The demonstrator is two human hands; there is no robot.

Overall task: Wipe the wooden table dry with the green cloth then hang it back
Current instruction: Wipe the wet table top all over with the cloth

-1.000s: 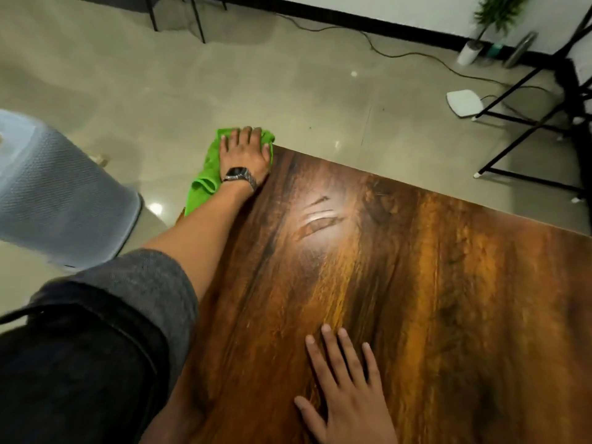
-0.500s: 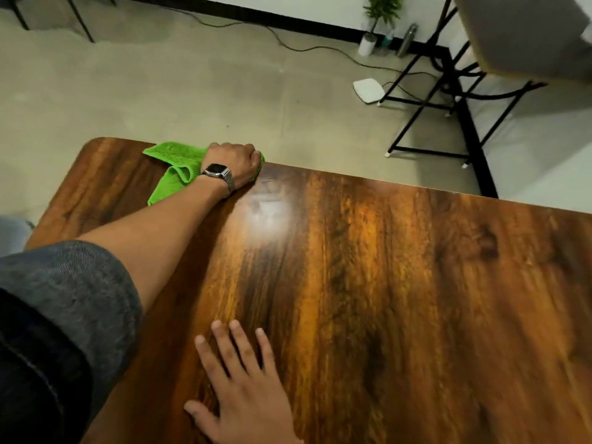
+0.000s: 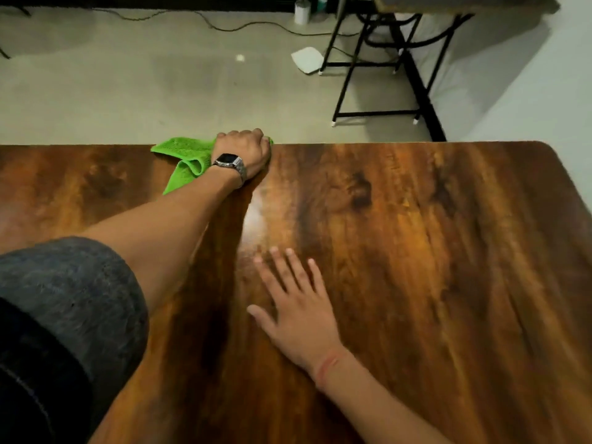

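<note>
The dark wooden table (image 3: 416,267) fills the lower part of the view. At its far edge lies the green cloth (image 3: 184,155), bunched, with a tail trailing toward me. My left hand (image 3: 245,152), a watch on its wrist, sits on the cloth with its fingers curled over it at the table's rim. My right hand (image 3: 294,302) lies flat on the tabletop near me, fingers spread and straight, holding nothing. A pale glossy patch shows on the wood between the two hands.
Beyond the far edge is grey floor with a cable, a white flat device (image 3: 307,59) and a white pot (image 3: 301,12). A black metal frame (image 3: 378,91) stands at the back right, under another tabletop. The table's right corner (image 3: 544,145) is rounded.
My left hand has slid the cloth rightward along the far edge, away from the left corner. My right hand stays flat on the wood. The view has swung right.
</note>
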